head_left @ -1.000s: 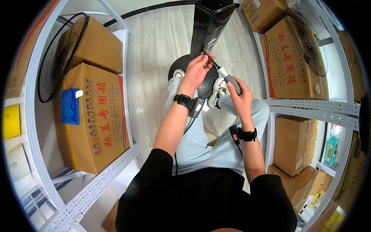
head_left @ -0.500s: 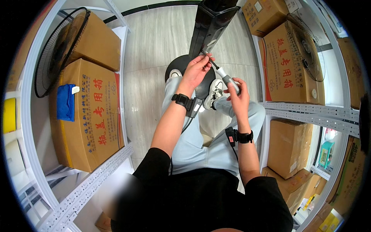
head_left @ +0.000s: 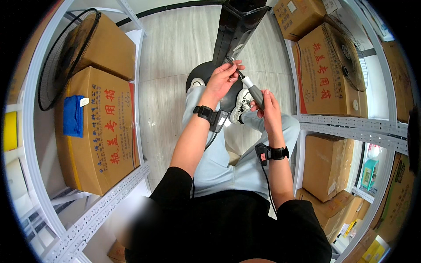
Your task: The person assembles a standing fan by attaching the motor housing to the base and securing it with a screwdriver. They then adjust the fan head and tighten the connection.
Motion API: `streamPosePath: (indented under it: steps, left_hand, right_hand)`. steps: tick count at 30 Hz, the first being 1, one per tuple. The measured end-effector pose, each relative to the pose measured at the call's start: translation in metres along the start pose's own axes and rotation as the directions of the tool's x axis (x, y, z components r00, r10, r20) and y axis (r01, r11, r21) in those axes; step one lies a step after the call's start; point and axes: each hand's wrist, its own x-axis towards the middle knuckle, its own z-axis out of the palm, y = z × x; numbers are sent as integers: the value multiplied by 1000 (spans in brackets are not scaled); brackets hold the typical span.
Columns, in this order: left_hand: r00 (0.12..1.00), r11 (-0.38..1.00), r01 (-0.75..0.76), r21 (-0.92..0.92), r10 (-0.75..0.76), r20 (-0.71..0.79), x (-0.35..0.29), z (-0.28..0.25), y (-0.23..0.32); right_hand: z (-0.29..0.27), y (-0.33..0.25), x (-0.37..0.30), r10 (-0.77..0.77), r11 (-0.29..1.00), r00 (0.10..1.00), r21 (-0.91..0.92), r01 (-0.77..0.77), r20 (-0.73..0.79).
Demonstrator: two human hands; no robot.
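Black column [head_left: 239,33] towers over the round base [head_left: 202,70]; right hand [head_left: 270,108] pinches the screwdriver [head_left: 256,95] by its grey handle, shaft at the column's lower edge; left hand [head_left: 220,82] curls there, pinching or not, can't tell!

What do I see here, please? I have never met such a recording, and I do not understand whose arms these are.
There is no robot: these are a person's own bare arms, seen from a camera worn on the head, looking down. Its fisheye lens bends straight edges. The right hand holds a grey-handled, screwdriver-like tool. The left hand is at its shaft, beside a black column; its exact grip is unclear. A round black base lies on the floor. Shelves at both sides carry cardboard boxes, including this left one.
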Motion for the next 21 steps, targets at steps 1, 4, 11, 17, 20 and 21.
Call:
streamPosePath:
  steps: [1,4,11,17,20,21]
  left_hand:
    - [1000,1000,-4,11,3,4,0,-2,-1]
    - [1000,1000,-20,24,19,20,3,-5,-3]
    - [1000,999,16,47,-17,10,1,0,0]
    - [999,999,-14,48,12,45,4,-6,-2]
    - [999,999,-11,42,9,34,4,-3,-4]
    - [1000,999,-12,41,11,21,4,-3,-2]
  right_hand:
    - [3,1,-1,-67,997,997,-52,64,-44]
    - [10,14,1,-333,924,934,-241,296,-132]
    - [2,4,0,-95,993,990,-78,87,-108]
    - [11,13,-3,-327,926,939,-233,296,-110]
    - [14,11,-6,-343,914,922,-288,285,-176]
    - [17,7,-7,-314,925,924,-291,246,-218]
